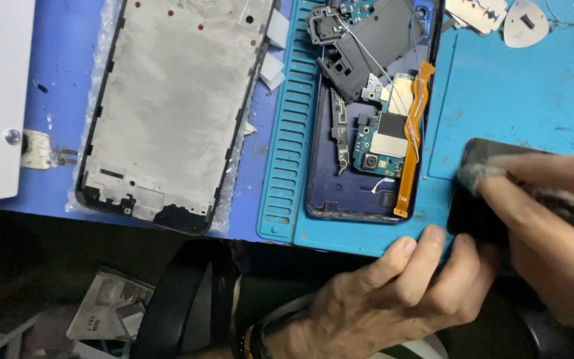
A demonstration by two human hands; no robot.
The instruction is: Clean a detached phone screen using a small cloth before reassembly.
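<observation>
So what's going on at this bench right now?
A person is working on a taken-apart phone. The left hand steadies a dark flat panel at the near edge of the teal work mat, while the right hand presses a small grey wad onto it. Further left, the phone's blue back shell lies open with circuit boards and an orange flex cable inside. A bare metal frame rests on the blue surface beyond.

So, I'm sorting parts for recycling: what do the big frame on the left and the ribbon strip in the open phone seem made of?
Frame: likely metal, dull grey matte plate inside a black, probably plastic rim.
Ribbon strip: looks like thin flexible orange film, bending along its length.
</observation>
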